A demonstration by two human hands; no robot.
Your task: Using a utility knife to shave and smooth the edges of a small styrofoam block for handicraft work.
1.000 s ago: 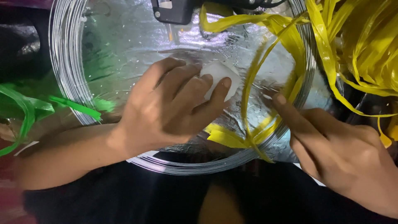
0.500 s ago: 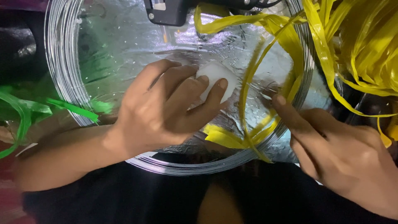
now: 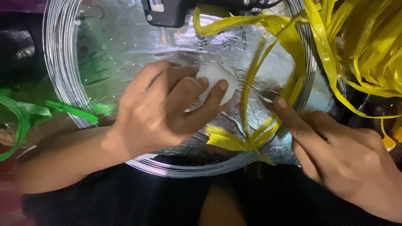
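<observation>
Left hand: the left hand (image 3: 161,109) lies in the middle of the frame, its forearm coming in from the lower left; the fingers are curled down over a small white rectangular block (image 3: 215,79), pressing it flat against the surface below.
White block: just above the centre of the frame, mostly covered by the fingers, with its upper right corner showing past the fingertips.
Ring: a large round hoop of coiled silver wire (image 3: 58,71) fills the upper and middle frame, and a crinkled, shiny clear plastic sheet (image 3: 125,46) is stretched across its inside; the block sits on this sheet.
Right hand: the right hand (image 3: 347,163) enters from the lower right; its forefinger is stretched out with the tip resting on the sheet close to the hoop's right inner edge, and the other fingers are folded loosely under, holding nothing that can be seen.
Yellow strips: flat yellow plastic strips (image 3: 251,96) loop across the right half of the hoop and pass just beside the right forefinger; a loose heap of the same strips (image 3: 368,46) fills the upper right corner.
Green strips: flat green plastic strips (image 3: 25,113) lie at the left edge, outside the hoop.
Black device: a black plastic object (image 3: 167,12) juts in at the top centre, cut off by the frame edge.
</observation>
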